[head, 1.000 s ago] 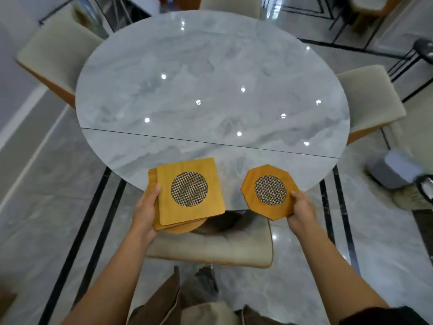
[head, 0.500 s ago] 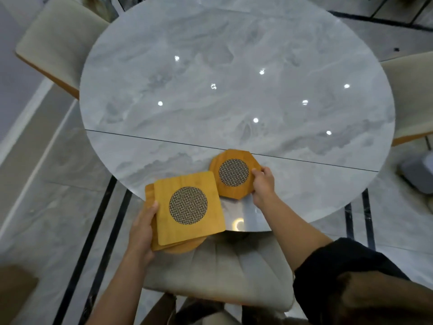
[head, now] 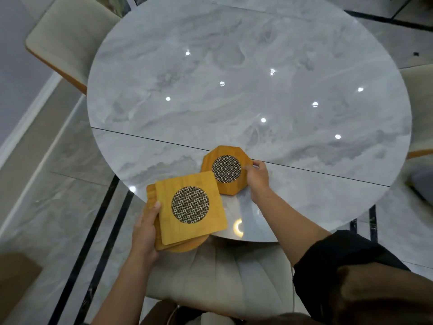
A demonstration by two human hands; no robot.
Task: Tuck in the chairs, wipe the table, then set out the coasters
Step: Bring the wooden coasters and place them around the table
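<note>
A round grey marble table (head: 234, 102) fills the view. My right hand (head: 256, 177) pinches the right edge of an octagonal wooden coaster (head: 208, 160) with a metal mesh centre, which lies low over the near part of the table. My left hand (head: 146, 228) grips a stack of wooden coasters (head: 199, 228) at the table's near edge; the top one is square with a mesh disc, and a round one shows beneath.
A cream chair (head: 225, 273) is tucked under the near edge below the stack. Another cream chair (head: 70, 41) stands at the far left, and a third (head: 419, 109) at the right. A dark seam crosses the tabletop. Tiled floor lies all around.
My right hand has carried the octagonal coaster from beyond the table's near edge leftwards and forwards onto the tabletop beside the stack. The stack in my left hand has barely moved.
</note>
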